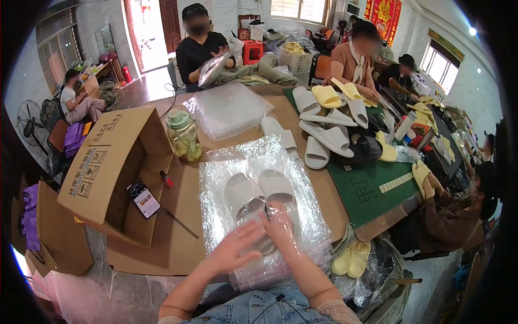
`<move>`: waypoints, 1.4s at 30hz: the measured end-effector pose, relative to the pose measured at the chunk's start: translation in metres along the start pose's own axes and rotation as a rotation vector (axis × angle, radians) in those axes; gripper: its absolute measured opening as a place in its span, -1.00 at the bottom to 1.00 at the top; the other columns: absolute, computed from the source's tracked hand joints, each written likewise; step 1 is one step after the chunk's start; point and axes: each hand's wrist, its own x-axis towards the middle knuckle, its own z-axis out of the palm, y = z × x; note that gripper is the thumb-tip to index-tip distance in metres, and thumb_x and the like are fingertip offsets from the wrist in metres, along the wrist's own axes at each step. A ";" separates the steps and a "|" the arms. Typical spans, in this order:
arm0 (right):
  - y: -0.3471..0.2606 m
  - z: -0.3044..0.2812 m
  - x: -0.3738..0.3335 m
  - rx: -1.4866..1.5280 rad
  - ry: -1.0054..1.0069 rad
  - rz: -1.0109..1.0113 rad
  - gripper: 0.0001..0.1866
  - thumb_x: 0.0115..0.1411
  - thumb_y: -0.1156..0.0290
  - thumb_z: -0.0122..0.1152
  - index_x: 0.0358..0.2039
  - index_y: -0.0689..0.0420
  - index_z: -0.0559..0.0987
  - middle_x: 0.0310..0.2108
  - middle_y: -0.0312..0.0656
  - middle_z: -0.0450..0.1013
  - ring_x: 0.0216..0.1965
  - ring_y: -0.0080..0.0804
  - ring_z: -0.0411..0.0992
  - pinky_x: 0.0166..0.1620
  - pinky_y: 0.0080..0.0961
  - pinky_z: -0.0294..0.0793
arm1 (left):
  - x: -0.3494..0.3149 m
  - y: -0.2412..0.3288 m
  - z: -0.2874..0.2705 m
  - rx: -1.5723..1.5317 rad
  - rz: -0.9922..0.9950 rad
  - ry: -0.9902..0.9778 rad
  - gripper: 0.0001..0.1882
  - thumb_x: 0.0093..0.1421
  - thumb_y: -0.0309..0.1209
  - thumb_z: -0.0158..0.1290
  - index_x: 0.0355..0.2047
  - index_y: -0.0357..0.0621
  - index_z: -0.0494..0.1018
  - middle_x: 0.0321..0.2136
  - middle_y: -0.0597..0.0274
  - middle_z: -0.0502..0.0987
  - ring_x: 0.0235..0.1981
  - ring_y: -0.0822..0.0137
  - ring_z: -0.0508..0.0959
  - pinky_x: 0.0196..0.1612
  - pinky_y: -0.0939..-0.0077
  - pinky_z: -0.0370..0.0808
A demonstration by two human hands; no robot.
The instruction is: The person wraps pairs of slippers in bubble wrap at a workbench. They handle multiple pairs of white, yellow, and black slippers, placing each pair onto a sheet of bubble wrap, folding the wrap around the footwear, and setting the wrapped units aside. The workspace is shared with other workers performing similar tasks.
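Note:
A pair of light grey slide slippers lies side by side, toes away from me, in a shiny clear plastic bag on the table in front of me. My right hand is closed at the foot-bed of the right slipper, partly veiled by glossy film. Stretched fingers on my left hand lie over the near part of the bag, beside the slippers' heels. More clear bags are layered beneath this one. Beyond it, a single grey slipper rests against the bag's far edge.
An open cardboard box, a phone and a glass jar stand to the left. A stack of clear bags lies farther back. Grey and yellow slippers pile on a green mat at right. Co-workers sit around.

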 end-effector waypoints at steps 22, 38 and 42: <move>0.017 0.008 -0.017 0.096 0.210 -0.229 -0.56 0.12 0.35 0.41 -0.01 0.23 0.55 -0.26 0.13 0.46 -0.20 0.17 0.48 -0.12 -0.02 0.48 | 0.009 -0.095 0.008 0.147 -0.242 0.435 -0.35 0.12 -0.39 0.31 0.25 -0.03 0.45 0.35 0.14 0.35 0.38 0.05 0.30 0.40 0.18 0.27; 0.014 0.004 -0.017 0.119 0.202 -0.218 -0.58 0.12 0.36 0.39 -0.01 0.21 0.56 -0.24 0.11 0.45 -0.18 0.14 0.48 -0.12 -0.05 0.47 | 0.009 -0.095 0.007 0.140 -0.241 0.430 -0.37 0.13 -0.36 0.30 0.24 -0.02 0.46 0.35 0.13 0.35 0.38 0.02 0.31 0.39 0.16 0.27; 0.016 0.006 -0.017 0.099 0.208 -0.226 -0.58 0.12 0.35 0.39 -0.02 0.21 0.56 -0.23 0.11 0.45 -0.17 0.14 0.47 -0.10 -0.05 0.47 | 0.008 -0.097 0.008 0.137 -0.247 0.429 -0.38 0.15 -0.34 0.30 0.25 0.00 0.46 0.36 0.15 0.34 0.38 -0.02 0.30 0.39 0.13 0.28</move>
